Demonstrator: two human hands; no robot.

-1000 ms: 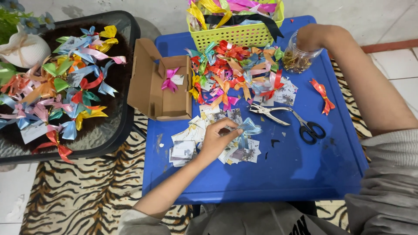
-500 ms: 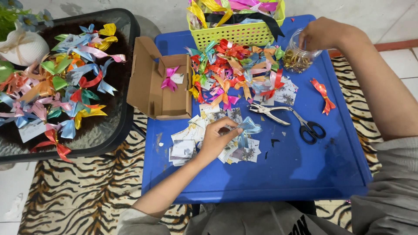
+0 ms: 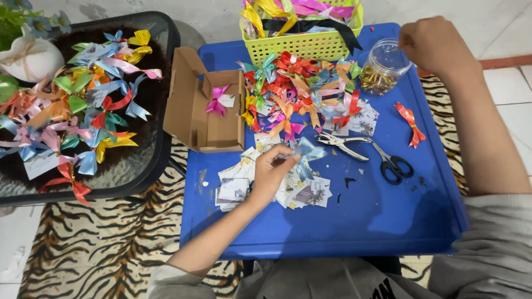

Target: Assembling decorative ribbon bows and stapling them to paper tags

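My right hand has lifted from the clear jar by the yellow basket, fingers pinched on something unseen, while my left hand grips a pale blue bow.

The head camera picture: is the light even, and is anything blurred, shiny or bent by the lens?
In the head view the light is soft and even, with only faint shadows under the left hand and the scissors. The glass table and the clear jar show mild glare. The right hand looks slightly soft. The blue table has edges that splay outward, a wide-lens effect.
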